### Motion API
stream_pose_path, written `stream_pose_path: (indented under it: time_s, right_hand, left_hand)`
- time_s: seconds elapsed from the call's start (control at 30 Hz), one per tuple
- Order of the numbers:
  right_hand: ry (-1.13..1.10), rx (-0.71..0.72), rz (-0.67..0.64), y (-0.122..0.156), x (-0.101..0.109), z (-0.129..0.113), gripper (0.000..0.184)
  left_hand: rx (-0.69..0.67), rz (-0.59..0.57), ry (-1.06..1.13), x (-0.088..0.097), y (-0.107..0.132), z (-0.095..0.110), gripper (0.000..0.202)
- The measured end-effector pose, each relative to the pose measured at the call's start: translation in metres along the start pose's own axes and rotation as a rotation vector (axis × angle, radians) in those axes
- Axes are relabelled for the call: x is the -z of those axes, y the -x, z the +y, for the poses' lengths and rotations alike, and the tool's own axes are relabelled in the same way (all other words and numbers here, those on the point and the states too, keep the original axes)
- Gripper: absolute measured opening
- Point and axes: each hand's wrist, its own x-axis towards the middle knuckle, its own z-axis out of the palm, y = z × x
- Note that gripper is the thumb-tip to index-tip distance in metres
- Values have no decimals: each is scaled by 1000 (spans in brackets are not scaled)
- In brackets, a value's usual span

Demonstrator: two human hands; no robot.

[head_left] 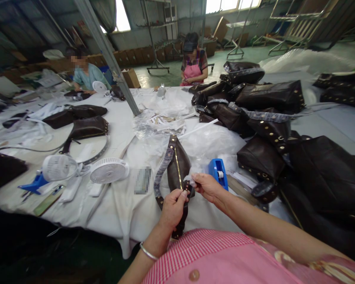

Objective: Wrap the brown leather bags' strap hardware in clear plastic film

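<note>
A dark brown leather bag [176, 167] with a gold zipper lies on the white-covered table in front of me. Its studded strap [162, 173], wrapped in clear plastic, curves along the left side. My left hand [174, 207] pinches a dark studded strap end [183, 215] at the bag's near end. Just right of it, my right hand [205, 185] is closed on a thin piece of whitish translucent wrapping [190, 177], held against the strap end. A blue tape dispenser [218, 173] stands beyond my right hand.
Many brown bags [269, 94] are heaped on the right. Two white fans [109, 170] stand left, near a blue tape dispenser [34, 184]. A metal post [109, 59] rises from the table. Two people [193, 65] sit across it. Plastic film [213, 138] lies behind the bag.
</note>
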Motion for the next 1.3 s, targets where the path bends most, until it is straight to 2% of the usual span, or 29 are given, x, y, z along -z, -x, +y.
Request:
stream_pose_path:
  time_s: [0.13,0.4,0.67,0.8,0.93,1.07,1.17,1.3]
  right_hand:
    - [44,30,-13,-1,2,0,41]
    - [12,-50,-9,0,2,2,41]
    - [34,3,12,2,0,5,41]
    - [163,93,9,5,-2,4,45]
    - [422,281,14,12,-3,1,45]
    - [601,382,-95,21,-3,-4,44]
    - [651,408,-135,26,-2,-3,39]
    - [756,529,-148,28,5,0,27]
  left_hand:
    - [-1,7,11,1,1,0,35]
    - [-14,7,18,1,1,0,33]
    - [-44,2,-7,2,2,0,33]
    - [-31,14,-17,3,2,2,32]
    - [-58,5,-10,2,1,3,31]
    - [-132,-10,-59,3,2,0,31]
    - [-225,5,-83,7,5,-7,20]
    - [-278,93,-176,14,17,-22,38]
